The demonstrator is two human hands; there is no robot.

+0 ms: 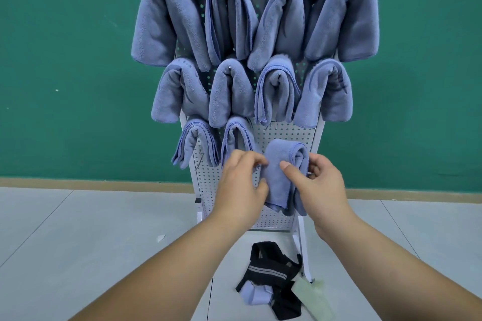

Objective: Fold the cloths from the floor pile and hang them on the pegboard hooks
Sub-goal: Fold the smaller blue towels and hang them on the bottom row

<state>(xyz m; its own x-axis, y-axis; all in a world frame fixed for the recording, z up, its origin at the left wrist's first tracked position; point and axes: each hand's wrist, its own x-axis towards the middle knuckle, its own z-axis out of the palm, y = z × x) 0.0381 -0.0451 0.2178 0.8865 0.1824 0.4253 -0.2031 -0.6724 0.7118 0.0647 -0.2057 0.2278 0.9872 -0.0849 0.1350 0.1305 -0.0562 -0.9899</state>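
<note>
A folded blue cloth [280, 177] hangs doubled over in front of the lower right part of the white pegboard [287, 133]. My left hand [240, 182] pinches its left edge with curled fingers. My right hand [315, 185] grips its right side, thumb across the front. Several folded blue cloths hang on the hooks in rows above, such as one [232, 91] in the middle row. On the floor below lies a small pile [273, 286] of black striped, light blue and pale green cloths.
The pegboard stands on white legs [303, 250] on a grey tiled floor [78, 242], in front of a green wall [65, 60]. Two hung cloths [198, 143] fill the bottom row's left side, close to my left hand.
</note>
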